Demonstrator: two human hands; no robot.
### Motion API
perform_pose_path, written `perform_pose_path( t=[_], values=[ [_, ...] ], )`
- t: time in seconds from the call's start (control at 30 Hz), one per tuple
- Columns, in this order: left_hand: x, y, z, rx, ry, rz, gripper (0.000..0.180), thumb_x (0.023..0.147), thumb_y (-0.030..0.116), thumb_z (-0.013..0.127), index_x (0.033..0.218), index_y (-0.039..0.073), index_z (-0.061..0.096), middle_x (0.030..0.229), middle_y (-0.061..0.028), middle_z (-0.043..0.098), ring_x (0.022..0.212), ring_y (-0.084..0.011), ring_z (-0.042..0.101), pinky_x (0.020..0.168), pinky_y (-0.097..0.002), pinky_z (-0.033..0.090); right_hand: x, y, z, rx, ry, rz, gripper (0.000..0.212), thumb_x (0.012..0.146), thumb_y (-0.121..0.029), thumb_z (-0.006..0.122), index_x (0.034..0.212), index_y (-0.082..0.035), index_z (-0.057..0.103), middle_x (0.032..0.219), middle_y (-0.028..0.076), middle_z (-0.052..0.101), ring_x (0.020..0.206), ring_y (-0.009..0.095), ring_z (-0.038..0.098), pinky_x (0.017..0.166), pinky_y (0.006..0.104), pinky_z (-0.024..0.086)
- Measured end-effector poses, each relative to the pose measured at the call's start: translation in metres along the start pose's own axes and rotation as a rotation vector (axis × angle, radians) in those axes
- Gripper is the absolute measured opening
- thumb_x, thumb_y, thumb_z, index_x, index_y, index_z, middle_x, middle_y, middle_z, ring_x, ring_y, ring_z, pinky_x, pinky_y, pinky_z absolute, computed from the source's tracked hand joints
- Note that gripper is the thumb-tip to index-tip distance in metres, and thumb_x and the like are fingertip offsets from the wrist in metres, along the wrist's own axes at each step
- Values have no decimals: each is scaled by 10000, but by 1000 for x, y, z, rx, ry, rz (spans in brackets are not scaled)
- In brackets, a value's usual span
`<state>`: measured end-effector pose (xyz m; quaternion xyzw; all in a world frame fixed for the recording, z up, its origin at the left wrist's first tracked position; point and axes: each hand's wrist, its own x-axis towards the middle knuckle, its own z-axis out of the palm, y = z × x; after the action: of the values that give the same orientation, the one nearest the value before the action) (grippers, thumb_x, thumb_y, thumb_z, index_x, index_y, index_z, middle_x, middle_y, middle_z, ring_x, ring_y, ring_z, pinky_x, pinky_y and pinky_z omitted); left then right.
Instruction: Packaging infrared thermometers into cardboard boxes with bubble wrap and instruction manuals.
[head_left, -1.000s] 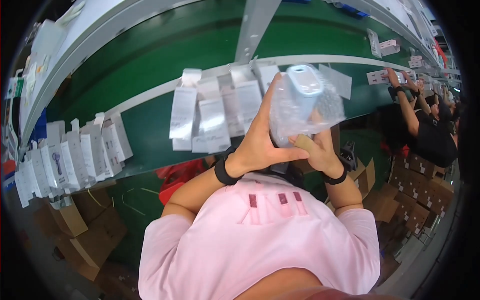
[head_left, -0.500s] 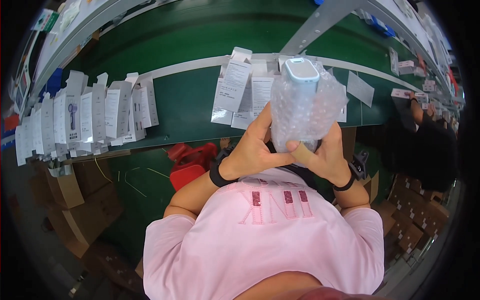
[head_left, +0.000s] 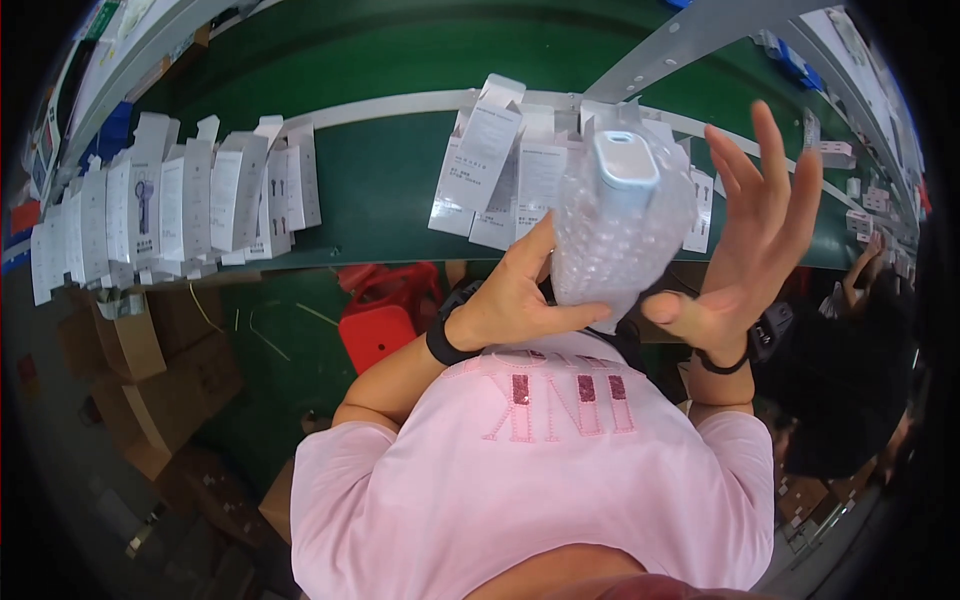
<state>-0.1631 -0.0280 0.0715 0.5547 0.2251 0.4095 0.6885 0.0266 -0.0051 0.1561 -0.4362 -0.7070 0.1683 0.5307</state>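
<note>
A clear bubble-wrap bag (head_left: 620, 245) is held upright in front of my chest. From its top pokes the rounded end of a white and light-blue device (head_left: 627, 165); the rest of the device is hard to make out through the bubbles. My left hand (head_left: 515, 290) grips the bag's lower left side, thumb across the front and fingers behind. To the right of the bag, my right hand (head_left: 755, 240) is raised and open, its fingers spread and nothing in it. Just beyond the bag, several white printed cartons (head_left: 480, 160) with raised flaps stand on the green bench.
A row of open white cartons (head_left: 185, 205) lines the bench's left side. A grey metal post (head_left: 665, 55) rises behind the bag. A red plastic stool (head_left: 385, 320) and brown cardboard boxes (head_left: 150, 395) are below the bench. At the right, a person in black (head_left: 845, 380) is nearby.
My right hand has let go of the bag and swung up and right, opening its fingers. The bag stays in my left hand, shifted slightly right. My view has turned a little.
</note>
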Motion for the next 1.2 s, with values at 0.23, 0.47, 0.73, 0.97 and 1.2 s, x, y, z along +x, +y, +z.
perform_pose_path(
  t=[0.23, 0.47, 0.73, 0.97, 1.2],
  values=[
    [15, -36, 23, -357, -384, -291, 703, 746, 154, 767, 1341, 2, 424, 1165, -80, 559, 1056, -153, 526, 925, -305, 436, -52, 98, 0, 1594, -648, 597, 960, 660, -303, 844, 1414, -50, 307, 1050, 242, 605, 953, 360, 633, 966, 503, 458],
    [42, -26, -36, 603, 150, -342, 570, 723, 372, 789, 1098, -26, 629, 1067, -181, 617, 977, -346, 601, 862, -366, 478, -71, 124, -44, 1025, -369, 974, 385, 710, -213, 755, 995, -95, 525, 719, 90, 525, 706, 236, 557, 899, 485, 487],
    [51, -129, 3, 1228, 496, -396, 1074, 686, 264, 802, 1430, -123, 130, 1216, -284, 468, 1099, -428, 473, 941, -444, 421, -83, 139, -86, 781, -263, 1109, 409, 744, -383, 717, 900, -63, 516, 860, 141, 581, 796, 222, 605, 836, 392, 508],
    [5, -85, 28, 887, 503, 83, 1094, 663, 111, 762, 1458, -107, 42, 1352, -318, 392, 1156, -443, 453, 1011, -471, 352, -75, 134, -102, 720, -470, 1038, 356, 705, -272, 729, 905, -34, 554, 848, 123, 628, 712, 207, 610, 700, 325, 468],
    [-19, -55, 16, 1047, 568, 307, 1164, 664, 197, 830, 1465, -102, 42, 1361, -316, 392, 1175, -404, 488, 970, -440, 419, -68, 134, -80, 846, -534, 862, 292, 721, -205, 712, 914, -28, 583, 766, 76, 519, 707, 198, 545, 762, 373, 475]
  ],
)
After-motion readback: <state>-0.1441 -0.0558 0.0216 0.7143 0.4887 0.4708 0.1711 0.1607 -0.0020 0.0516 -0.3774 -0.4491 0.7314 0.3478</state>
